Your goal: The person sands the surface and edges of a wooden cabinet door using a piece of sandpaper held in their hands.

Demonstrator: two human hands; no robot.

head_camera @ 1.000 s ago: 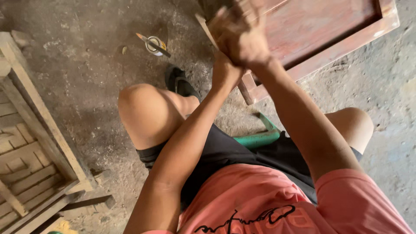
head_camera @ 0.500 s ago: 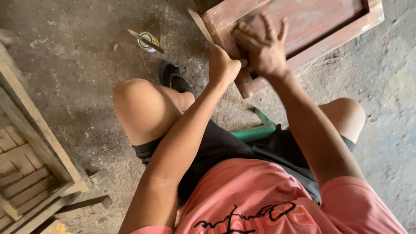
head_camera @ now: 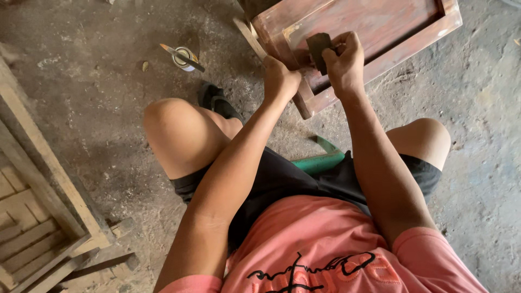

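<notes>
The single head-worn camera looked steeply down from close above the seated person's lap toward the reddish-brown wooden panel (head_camera: 374, 32) on the grey concrete floor (head_camera: 97, 103)

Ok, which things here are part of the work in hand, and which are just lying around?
In use:
- reddish wooden panel, left hand on its frame
- dark sanding piece, gripped by right hand

Lying about:
- small tin with brush across it
- slatted wooden frame
- green stool

Wooden panel (head_camera: 374, 27) ahead on floor (head_camera: 81, 103), tin (head_camera: 183, 57) to its left, slatted frame (head_camera: 38, 217) far left.
</notes>
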